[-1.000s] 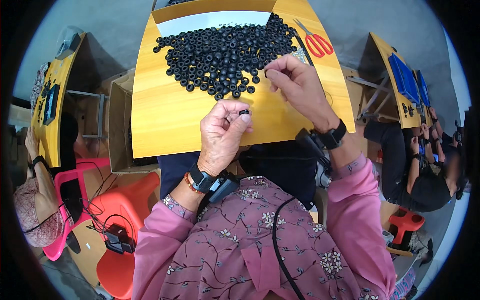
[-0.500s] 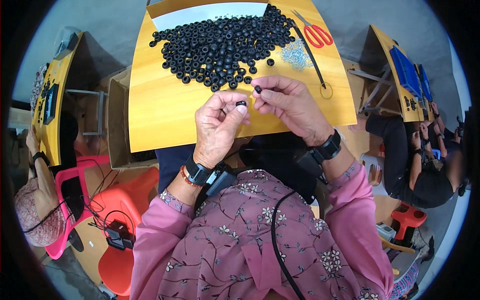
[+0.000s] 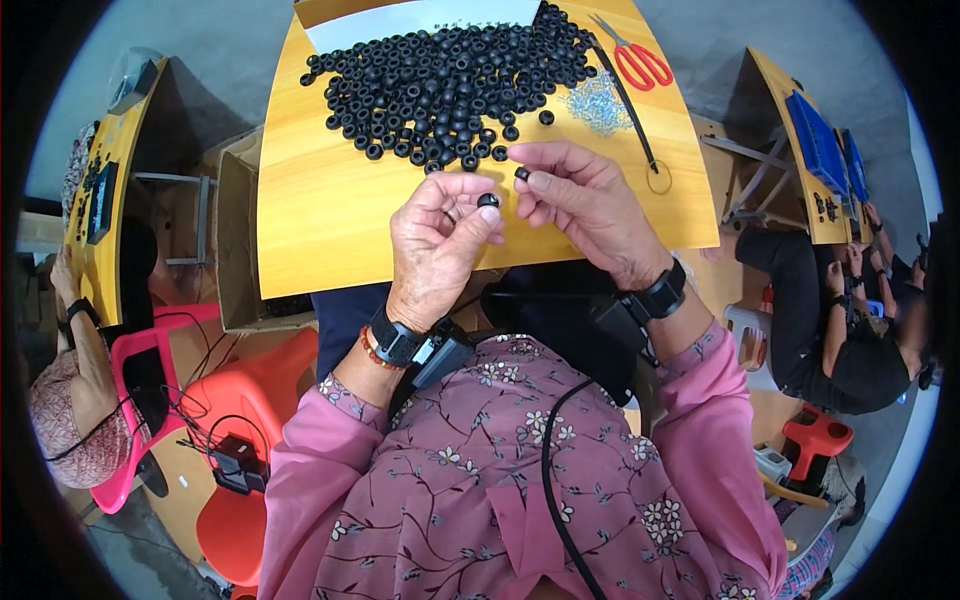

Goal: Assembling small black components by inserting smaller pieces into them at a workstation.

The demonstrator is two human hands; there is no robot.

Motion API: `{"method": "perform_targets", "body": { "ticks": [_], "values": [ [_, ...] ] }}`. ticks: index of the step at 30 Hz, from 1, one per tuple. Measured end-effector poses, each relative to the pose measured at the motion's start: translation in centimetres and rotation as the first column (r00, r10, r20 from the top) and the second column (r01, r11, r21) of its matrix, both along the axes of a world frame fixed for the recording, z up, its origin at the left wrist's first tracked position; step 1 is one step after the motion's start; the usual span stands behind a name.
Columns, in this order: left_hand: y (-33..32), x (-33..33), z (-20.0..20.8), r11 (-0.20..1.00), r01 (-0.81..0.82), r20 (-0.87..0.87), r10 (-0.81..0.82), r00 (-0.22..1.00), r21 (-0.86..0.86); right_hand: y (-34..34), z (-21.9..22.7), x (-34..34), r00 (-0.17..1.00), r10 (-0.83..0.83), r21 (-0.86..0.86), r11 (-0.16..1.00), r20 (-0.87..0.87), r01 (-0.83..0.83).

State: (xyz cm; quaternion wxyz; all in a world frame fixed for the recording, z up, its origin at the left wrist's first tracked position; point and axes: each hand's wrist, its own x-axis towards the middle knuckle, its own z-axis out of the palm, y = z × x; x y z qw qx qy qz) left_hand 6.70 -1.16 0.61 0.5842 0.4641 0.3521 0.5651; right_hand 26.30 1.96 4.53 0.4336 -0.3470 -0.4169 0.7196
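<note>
Above the near part of the yellow table, my left hand (image 3: 442,228) pinches a small round black piece (image 3: 488,200) with a pale glint on it between thumb and fingers. Close beside it, my right hand (image 3: 592,205) is closed on another small dark piece (image 3: 522,174), held at the fingertips and partly covered by them. The two pieces are apart. Beyond my hands spreads a big heap of black ring-shaped parts (image 3: 440,95), each with a hole in the middle. Some lie loose at the heap's near edge.
Right of the heap lie small silvery pieces (image 3: 600,103), red-handled scissors (image 3: 642,66) and a thin black rod (image 3: 627,112) with a loop. A white-sided box (image 3: 425,22) stands at the back of the table (image 3: 330,225). People sit at side tables; a red chair (image 3: 240,400) is at left.
The right hand and its piece have shifted slightly right. The piece in my left hand has turned a little and shows more of itself. Both grips hold.
</note>
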Motion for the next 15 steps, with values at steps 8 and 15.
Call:
{"method": "perform_targets", "body": {
  "ticks": [8, 15],
  "values": [
    [0.04, 0.07, -0.09, 1.000, 0.017, 0.055, -0.016, 0.998, -0.016, 0.04, 0.29, 0.10, 0.993, 0.006, 0.091, 0.996, 0.116, -0.017],
    [0.15, 0.15, -0.07, 0.999, 0.028, 0.126, -0.023, 0.992, -0.040, 0.13, 0.44, -0.10, 0.970, -0.051, 0.232, 0.973, 0.237, -0.006]
  ]
}}
